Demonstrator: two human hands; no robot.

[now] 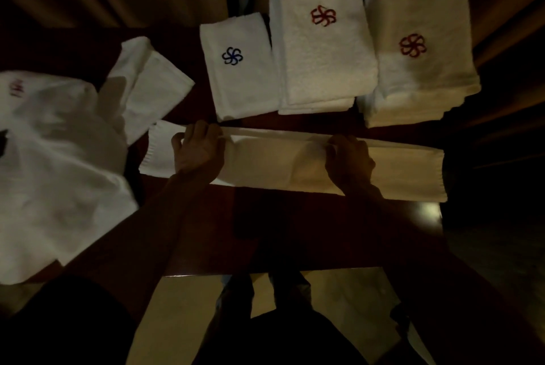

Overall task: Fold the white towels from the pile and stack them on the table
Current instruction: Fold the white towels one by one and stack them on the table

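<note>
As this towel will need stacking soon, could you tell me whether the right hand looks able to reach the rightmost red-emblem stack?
Probably yes: the right hand grips the long folded towel just short of the rightmost towel stack, with nothing between them.

A long plain white terry towel (pixel 280 167) on my dark reddish-brown wooden table (pixel 295 232). A small folded white towel (pixel 244 84) carries a blue pinwheel flower; the middle white stack (pixel 324 69) and the creamier right-hand stack (pixel 421 78) each carry a red one.

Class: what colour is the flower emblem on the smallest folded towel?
Blue, on the smallest folded towel; head view shows it.
</note>
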